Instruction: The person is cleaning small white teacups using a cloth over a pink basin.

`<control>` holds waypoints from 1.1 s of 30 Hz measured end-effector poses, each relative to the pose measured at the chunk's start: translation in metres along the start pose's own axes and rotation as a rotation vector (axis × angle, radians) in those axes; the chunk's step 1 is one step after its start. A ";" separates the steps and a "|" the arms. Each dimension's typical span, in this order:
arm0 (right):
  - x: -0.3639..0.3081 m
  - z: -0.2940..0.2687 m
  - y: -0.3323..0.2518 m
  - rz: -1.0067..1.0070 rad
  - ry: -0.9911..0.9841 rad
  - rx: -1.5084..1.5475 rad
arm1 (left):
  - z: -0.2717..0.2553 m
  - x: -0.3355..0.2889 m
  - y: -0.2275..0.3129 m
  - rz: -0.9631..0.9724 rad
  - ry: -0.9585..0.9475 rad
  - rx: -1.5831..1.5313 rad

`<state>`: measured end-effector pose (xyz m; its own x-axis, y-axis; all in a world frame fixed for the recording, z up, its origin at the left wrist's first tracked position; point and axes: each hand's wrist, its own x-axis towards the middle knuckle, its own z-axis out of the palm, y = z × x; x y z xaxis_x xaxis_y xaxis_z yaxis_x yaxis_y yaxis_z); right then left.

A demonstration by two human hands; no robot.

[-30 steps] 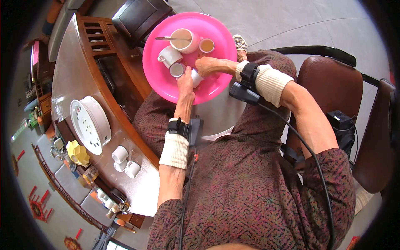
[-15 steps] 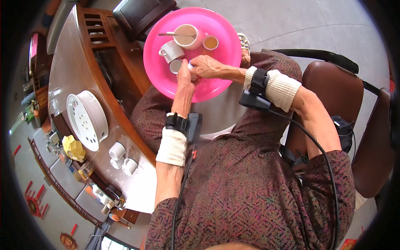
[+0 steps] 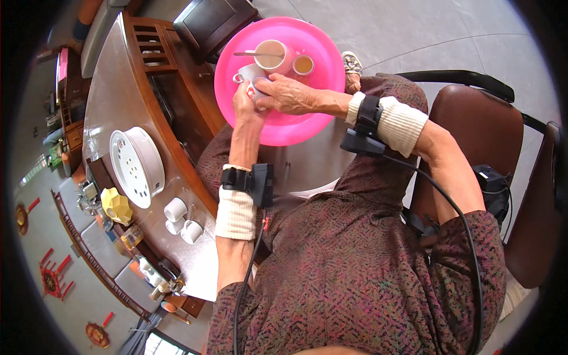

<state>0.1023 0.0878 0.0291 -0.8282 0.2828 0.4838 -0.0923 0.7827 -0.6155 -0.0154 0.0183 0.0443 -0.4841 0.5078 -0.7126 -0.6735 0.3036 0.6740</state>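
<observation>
The grip of left hand (image 3: 244, 105) and right hand (image 3: 290, 96) is closed around a small white, red-marked cup (image 3: 251, 93) — above the round pink plastic basin (image 3: 305, 130), toward its left edge. Loosened fingers could drop it — chipping the white handled mug (image 3: 249, 72).

In the pink basin (image 3: 302, 127), a lg. white mug (image 3: 270, 58) w/ spoon (image 3: 251, 54) laid across its mouth is held twd the basin's far side. A sm. cup (image 3: 303, 65) of amber liq. is set in the basin's far R part; a handled mug (image 3: 251, 72), partly hidden, is seen in its L half. L of basin, by the brown table (image 3: 109, 77), a rnd white container (image 3: 136, 165) & 3 white mugs (image 3: 175, 209), grouped close, are borne.
</observation>
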 end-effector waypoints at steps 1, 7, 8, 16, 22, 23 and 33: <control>0.002 0.001 0.001 -0.200 0.063 -0.083 | -0.002 0.001 0.005 -0.059 -0.062 0.009; 0.018 -0.013 -0.001 0.874 0.114 0.982 | 0.029 -0.024 -0.014 0.439 0.105 0.300; 0.016 -0.013 0.002 0.907 0.167 1.139 | 0.031 -0.025 -0.020 0.885 0.225 0.673; 0.010 -0.031 -0.013 0.778 0.074 1.221 | 0.025 -0.031 -0.005 0.604 0.096 0.412; 0.015 -0.020 -0.012 0.475 -0.075 0.636 | 0.012 -0.021 0.022 0.104 0.049 0.114; 0.014 -0.017 -0.011 0.474 -0.027 0.593 | 0.014 -0.022 0.024 0.062 0.022 0.143; 0.018 -0.019 0.001 0.838 0.159 1.346 | 0.031 -0.026 -0.012 1.149 0.299 0.818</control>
<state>0.0977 0.1044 0.0496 -0.8380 0.4825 -0.2549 -0.1314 -0.6318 -0.7640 0.0227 0.0263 0.0612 -0.6944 0.6304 0.3470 0.6157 0.2709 0.7400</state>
